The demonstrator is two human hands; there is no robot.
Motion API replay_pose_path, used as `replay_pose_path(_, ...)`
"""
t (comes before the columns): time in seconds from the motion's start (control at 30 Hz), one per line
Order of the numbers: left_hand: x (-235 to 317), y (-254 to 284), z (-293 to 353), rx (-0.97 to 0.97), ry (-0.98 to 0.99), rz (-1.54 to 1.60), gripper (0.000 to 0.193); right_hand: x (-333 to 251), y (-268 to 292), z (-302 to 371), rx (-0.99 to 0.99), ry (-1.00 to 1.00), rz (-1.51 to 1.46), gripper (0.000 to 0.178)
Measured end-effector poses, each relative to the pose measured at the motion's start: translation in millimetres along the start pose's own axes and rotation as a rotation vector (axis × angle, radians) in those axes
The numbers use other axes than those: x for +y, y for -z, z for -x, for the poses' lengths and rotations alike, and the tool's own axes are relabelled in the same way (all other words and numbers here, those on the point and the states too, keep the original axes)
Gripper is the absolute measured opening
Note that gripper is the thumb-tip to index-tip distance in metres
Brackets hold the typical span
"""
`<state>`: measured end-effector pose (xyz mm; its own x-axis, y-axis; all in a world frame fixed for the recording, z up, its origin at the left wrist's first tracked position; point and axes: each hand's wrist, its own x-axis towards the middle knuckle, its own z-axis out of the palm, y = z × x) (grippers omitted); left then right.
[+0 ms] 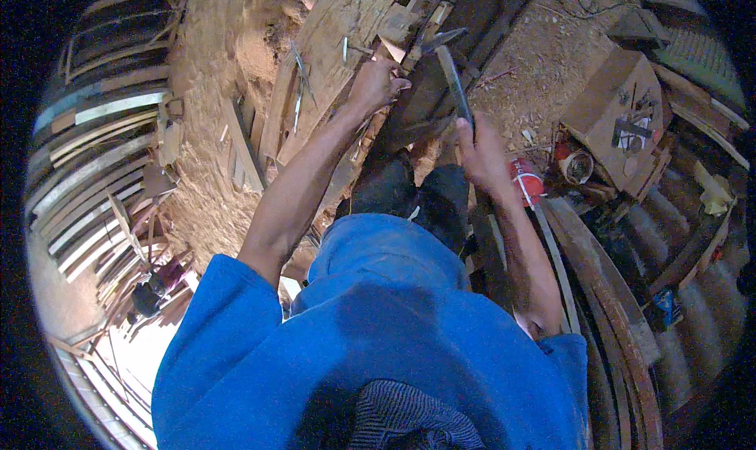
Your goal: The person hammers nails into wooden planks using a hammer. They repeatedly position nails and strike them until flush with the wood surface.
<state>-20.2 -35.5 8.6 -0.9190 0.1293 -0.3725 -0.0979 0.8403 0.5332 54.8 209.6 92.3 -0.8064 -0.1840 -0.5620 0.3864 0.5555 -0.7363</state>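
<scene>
My right hand (483, 155) is wrapped round the handle of a claw hammer (454, 84), whose metal head points away from me, above the dark gap beside the workbench. My left hand (378, 85) lies over the edge of a thick, worn wooden bench (335, 37) with its fingers curled closed. What they hold, if anything, is too small or hidden to make out. Just beyond those fingers, a small pale wood piece (391, 49) catches the light. Small wooden blocks (400, 18) lie farther along the bench.
Thin tools (300, 76) lie on the bench left of my forearm. Sawdust covers the ground (213, 80). Stacked boards (102, 147) line the far left. At right are a red bucket (526, 181), a wooden box (602, 103) with small items on it, and long planks (598, 292).
</scene>
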Motion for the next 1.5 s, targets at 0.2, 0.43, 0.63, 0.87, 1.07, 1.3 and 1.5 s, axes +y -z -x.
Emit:
replay_pose_path(0.2,0.4,-0.6,-0.8,-0.030,0.019,0.038,0.034,2.5,5.8,-6.6,-0.031,0.047,0.042,0.041)
replay_pose_path(0.43,3.7,2.8,-0.1,-0.102,0.053,0.012,0.028,0.2,8.4,-8.5,-0.122,0.003,0.055,0.040)
replay_pose_path(0.63,-1.4,2.4,19.1,-0.037,-0.049,0.011,0.032,14.7,5.6,3.8,-0.072,0.105,0.044,0.040)
replay_pose_path(0.87,-8.1,21.6,63.6,0.000,0.045,0.328,0.027,28.5,0.3,30.2,0.017,0.044,-0.086,0.046)
replay_pose_path(1.07,-6.1,6.5,31.2,-0.030,0.042,0.097,0.026,18.8,0.8,10.1,-0.003,0.161,-0.058,0.040)
replay_pose_path(1.3,-14.2,3.7,24.4,-0.045,0.003,0.112,0.028,2.5,-2.2,-17.7,-0.090,0.065,0.135,0.040)
replay_pose_path(1.5,-20.1,0.3,24.5,-0.051,-0.031,0.069,0.029,2.8,-4.9,-19.6,0.033,0.123,0.060,0.041)
